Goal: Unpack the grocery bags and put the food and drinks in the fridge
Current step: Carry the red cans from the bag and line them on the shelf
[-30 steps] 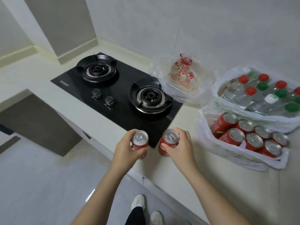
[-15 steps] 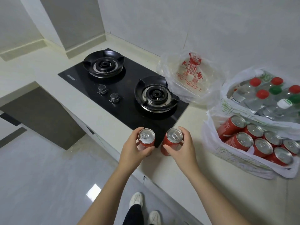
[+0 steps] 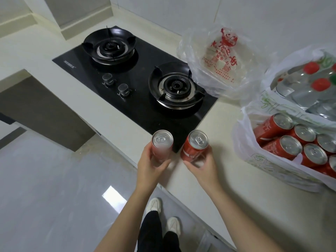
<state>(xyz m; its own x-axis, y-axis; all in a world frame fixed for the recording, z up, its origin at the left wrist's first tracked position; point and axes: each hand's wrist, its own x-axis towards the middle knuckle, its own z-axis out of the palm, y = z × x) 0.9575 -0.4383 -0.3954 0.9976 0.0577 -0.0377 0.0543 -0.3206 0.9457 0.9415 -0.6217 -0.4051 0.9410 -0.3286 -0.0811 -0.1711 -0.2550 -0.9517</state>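
Even, soft indoor light; bright glare patch on the floor (image 3: 113, 196); wide-angle bending at the edges.

Two red cans (image 3: 162, 145) (image 3: 195, 146) upright in both hands (image 3: 151, 165) (image 3: 201, 165), beside the stove (image 3: 138, 75)

Home kitchen: 2-burner gas hob (image 3: 134, 77) w/ knobs (image 3: 116, 84) set in pale counter (image 3: 227, 179), shopping bags (image 3: 269, 151) on it, tiled floor (image 3: 45, 197).

Both bare forearms extended over white counter edge (image 3: 127, 151); left hand (image 3: 151, 163), right hand (image 3: 201, 165) each curled closed, side by side.
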